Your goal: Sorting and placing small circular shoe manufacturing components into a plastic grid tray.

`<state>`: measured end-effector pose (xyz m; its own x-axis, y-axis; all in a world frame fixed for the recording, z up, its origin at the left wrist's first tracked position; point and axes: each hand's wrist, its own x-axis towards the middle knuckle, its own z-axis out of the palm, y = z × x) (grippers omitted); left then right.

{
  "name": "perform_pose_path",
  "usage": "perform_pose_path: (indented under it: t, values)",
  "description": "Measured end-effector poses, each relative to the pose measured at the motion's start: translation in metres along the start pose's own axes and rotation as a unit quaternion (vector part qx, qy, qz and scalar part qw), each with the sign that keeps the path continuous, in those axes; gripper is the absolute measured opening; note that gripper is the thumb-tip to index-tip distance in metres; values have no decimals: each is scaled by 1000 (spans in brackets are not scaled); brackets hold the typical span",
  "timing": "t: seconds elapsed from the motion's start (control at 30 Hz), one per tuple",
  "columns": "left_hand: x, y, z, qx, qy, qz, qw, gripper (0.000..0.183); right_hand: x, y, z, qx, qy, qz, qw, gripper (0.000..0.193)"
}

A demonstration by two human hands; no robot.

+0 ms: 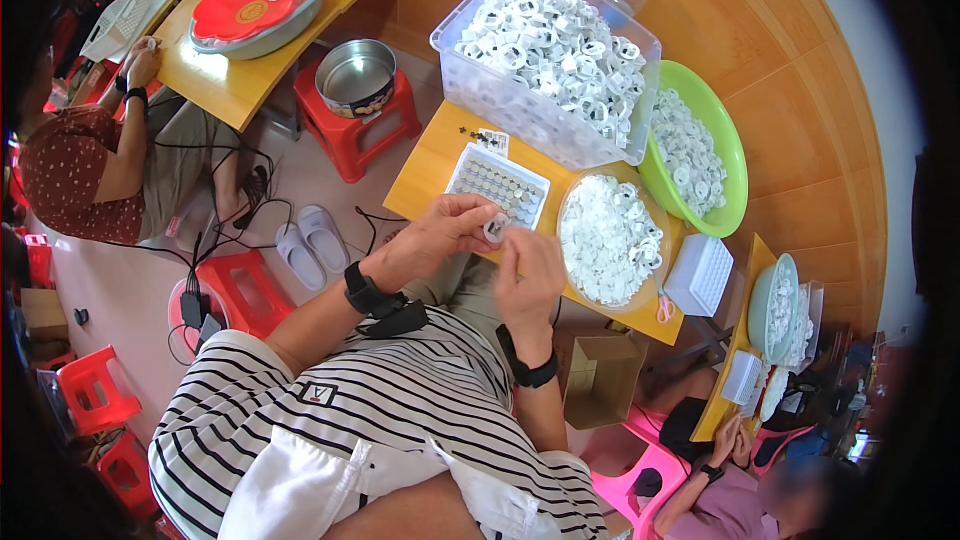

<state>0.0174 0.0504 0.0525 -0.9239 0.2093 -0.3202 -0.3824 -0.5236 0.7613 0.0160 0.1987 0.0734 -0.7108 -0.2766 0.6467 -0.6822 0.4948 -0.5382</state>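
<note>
A small white plastic ring-shaped part (494,229) is pinched between the thumb and fingers of my left hand (440,228), over the near edge of the yellow table (428,162). Close beside it, on the right, my right hand (530,278) has its fingers curled in; whatever they hold is hidden and slightly blurred. Just beyond my hands lies a white tray (541,197) with rows of small round silvery pieces. To its right, a shallow round bowl (664,245) is heaped with small white plastic pieces (608,238).
A clear bin (520,128) full of white rings stands behind, beside a green basin (730,145) of similar parts. A white gridded box (700,275) and pink scissors (665,309) sit at right. Co-workers sit at left and lower right. A red stool (345,145) bears a metal pot (357,77).
</note>
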Motion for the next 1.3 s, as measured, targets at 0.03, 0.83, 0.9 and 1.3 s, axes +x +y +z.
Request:
perform_pose_path:
  t: [0.03,0.83,0.9,1.3]
  values:
    - [0,0,-2,-12,11,-1,1000,24,2,5,0,0,0,0,1000,13]
    - [-4,5,-13,-33,17,6,999,25,22,48,17,44,21,221,974,5]
    - [-4,5,-12,-33,12,6,999,25,22,25,8,79,12,218,973,7]
    - [0,3,0,-22,-8,18,1000,22,2,-1,9,27,16,92,995,14]
